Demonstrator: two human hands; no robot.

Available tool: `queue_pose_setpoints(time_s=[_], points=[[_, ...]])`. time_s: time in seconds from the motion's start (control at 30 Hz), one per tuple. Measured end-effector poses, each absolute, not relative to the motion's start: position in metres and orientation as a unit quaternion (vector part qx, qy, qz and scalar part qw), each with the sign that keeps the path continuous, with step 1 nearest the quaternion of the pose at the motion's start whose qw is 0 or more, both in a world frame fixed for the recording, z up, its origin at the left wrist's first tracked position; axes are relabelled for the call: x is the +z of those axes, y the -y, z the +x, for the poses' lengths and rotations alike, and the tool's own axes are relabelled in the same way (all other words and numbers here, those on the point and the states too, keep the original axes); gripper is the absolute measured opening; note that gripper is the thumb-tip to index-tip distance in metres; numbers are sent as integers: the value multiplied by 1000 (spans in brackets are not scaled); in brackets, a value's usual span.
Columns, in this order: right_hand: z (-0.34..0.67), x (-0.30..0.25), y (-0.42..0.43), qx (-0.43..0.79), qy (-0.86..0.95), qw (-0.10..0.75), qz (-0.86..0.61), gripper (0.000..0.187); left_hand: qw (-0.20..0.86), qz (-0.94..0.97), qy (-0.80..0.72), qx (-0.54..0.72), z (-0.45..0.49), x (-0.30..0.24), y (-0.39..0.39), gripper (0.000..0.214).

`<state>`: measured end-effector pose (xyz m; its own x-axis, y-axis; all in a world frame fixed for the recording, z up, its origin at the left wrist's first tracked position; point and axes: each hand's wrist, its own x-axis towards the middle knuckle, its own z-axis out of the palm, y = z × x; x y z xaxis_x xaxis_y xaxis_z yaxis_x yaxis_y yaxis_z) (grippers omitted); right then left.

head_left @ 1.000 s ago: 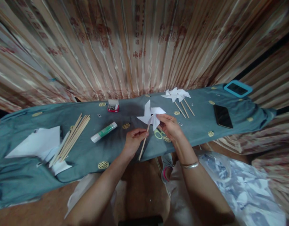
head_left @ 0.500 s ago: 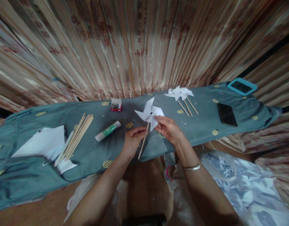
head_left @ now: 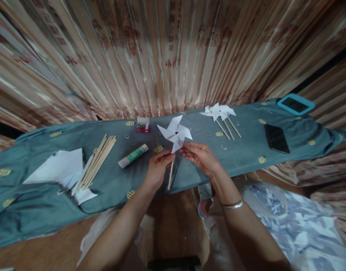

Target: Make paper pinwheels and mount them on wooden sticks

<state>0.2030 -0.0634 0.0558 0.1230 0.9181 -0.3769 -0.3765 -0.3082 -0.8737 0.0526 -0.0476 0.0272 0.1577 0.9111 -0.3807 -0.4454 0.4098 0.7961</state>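
Note:
A white paper pinwheel (head_left: 175, 132) with a dark pin at its centre faces me above the cloth. My left hand (head_left: 159, 167) pinches its wooden stick (head_left: 170, 176) just below the paper. Close by on the right, my right hand (head_left: 200, 156) has its fingers drawn together against the edge of the lowest blade; the fingertips are partly hidden. A green and white glue stick (head_left: 133, 156) lies left of the hands. Behind it stands a small red box of pins (head_left: 143, 126), its lid raised.
Finished pinwheels (head_left: 219, 111) lie at the back right, near a black phone (head_left: 276, 138) and a blue-framed device (head_left: 296, 104). Wooden sticks (head_left: 101, 162) and white paper pieces (head_left: 57, 165) are on the left. A curtain (head_left: 150, 56) hangs behind the green cloth (head_left: 246, 150).
The pinwheel's blades have turned and it has shifted slightly left. My right fingers have slid from the right blade to the lower one. The whole view has moved a little.

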Motion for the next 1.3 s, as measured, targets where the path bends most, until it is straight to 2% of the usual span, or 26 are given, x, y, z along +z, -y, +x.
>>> queue_pose_setpoints(time_s=[0.13,0.33,0.6,0.77,1.3], points=[[217,59,66,537,343,530,-559,46,728,241,-438,470,50,31,47,36],[241,52,58,350,331,649,-589,31,752,237,-434,435,52,31,53,36],[233,46,52,504,281,631,-518,44,755,253,-456,398,54,24,62,44],[230,49,52,563,280,585,-512,44,762,269,-448,381,55,23,67,46],[223,55,54,586,285,557,-515,35,770,286,-439,363,54,24,70,44]])
